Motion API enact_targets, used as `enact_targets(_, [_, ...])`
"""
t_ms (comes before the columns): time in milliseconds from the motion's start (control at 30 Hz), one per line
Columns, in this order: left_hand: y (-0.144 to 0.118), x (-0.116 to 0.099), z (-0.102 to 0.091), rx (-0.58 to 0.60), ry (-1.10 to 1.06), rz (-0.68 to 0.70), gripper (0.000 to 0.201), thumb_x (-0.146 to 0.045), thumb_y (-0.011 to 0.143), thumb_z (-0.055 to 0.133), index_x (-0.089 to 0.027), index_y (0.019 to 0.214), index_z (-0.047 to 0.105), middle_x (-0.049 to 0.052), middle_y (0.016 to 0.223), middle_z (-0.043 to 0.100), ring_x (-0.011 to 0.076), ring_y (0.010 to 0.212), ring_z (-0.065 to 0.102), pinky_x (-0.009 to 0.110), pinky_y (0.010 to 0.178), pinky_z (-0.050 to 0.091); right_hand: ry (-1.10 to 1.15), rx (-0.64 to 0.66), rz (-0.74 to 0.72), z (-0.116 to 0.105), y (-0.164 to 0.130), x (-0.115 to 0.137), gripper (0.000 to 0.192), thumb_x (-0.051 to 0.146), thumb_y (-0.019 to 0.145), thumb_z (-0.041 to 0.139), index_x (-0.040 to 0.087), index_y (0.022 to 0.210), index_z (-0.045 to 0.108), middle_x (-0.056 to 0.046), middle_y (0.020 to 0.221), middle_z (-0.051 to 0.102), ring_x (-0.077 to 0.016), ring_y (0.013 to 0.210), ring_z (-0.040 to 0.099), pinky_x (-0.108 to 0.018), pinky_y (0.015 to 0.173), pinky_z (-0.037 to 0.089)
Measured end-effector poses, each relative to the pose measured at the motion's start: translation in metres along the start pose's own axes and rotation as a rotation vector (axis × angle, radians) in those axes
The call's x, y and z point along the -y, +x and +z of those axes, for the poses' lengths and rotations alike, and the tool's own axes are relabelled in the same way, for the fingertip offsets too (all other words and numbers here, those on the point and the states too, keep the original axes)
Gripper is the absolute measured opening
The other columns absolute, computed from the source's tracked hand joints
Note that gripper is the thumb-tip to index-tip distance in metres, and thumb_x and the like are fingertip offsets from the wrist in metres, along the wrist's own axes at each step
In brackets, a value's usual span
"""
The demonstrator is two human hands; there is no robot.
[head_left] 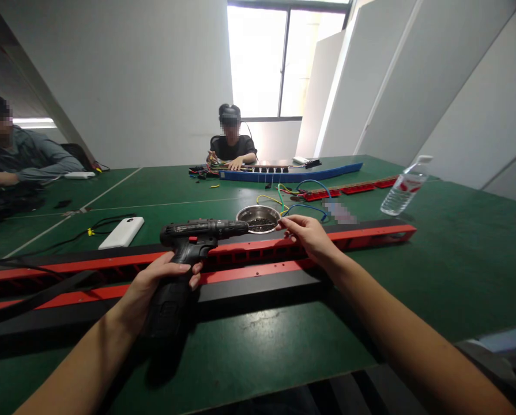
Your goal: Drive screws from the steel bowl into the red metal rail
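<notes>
My left hand (165, 274) is wrapped round the grip of a black cordless drill (186, 245), whose chuck and thin bit point right. Close to the bit's tip, my right hand (307, 235) has thumb and fingers pinched together; whatever is between them is too small to make out. Just behind the bit stands a metal bowl (277, 215) with many small dark pieces, probably screws, inside. Beneath both hands lie two long red-and-black rails, a far rail (365, 233) and a near rail (258, 271), side by side across the table.
A white power bank (121, 232) and dark cables lie left; a black strap (41, 295) crosses the rails. A water bottle (407, 187) stands right. Beyond are red strips (357, 188), coloured wires (279, 199) and a blue rail (292, 174). One co-worker (232, 141) sits opposite, another (28, 153) left.
</notes>
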State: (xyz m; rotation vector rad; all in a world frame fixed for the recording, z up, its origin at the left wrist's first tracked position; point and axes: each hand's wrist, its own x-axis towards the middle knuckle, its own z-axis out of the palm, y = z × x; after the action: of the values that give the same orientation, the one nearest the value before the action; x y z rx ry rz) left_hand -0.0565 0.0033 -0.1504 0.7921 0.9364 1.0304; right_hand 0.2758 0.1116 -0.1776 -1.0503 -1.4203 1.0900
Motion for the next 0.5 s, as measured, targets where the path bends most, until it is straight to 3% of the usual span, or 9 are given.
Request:
enact_targets(133, [0.0,0.0002,-0.0029,-0.032,0.024,-0.005,0.018,-0.013,0.077,0.074,-0.011,0.094,0.068,0.007,0.085,0.068,0.0163,0.073,0.066,0.023,0.065,0.056,0.081,0.058,0.034,-0.0028,-0.0032,-0.0087,0.041,0.057,0.082,0.074,0.016,0.087,0.072,-0.007,0.082,0.073,-0.0108,0.058,0.053,-0.025,0.051,0.036])
enact_targets(300, [-0.0008,0.0022,-0.0067,0.05,0.083,-0.058,0.019,-0.023,0.079,0.073,-0.012,0.094,0.069,0.009,0.076,0.067,0.0172,0.065,0.062,0.023,0.055,0.052,0.053,0.153,0.052,-0.0028,-0.0066,-0.0064,0.042,0.059,0.085,0.07,0.017,0.08,0.066,-0.002,0.068,0.064,-0.0111,0.056,0.05,-0.025,0.05,0.035])
enact_targets(500, [0.0011,0.0084,-0.0106,0.025,0.053,-0.008,0.019,-0.018,0.079,0.073,-0.011,0.096,0.07,0.009,0.084,0.068,0.0173,0.072,0.063,0.023,0.064,0.053,0.042,0.194,0.01,-0.0004,-0.0078,-0.0081,0.041,0.056,0.089,0.064,0.018,0.075,0.06,0.001,0.063,0.058,-0.0114,0.055,0.049,-0.026,0.054,0.037])
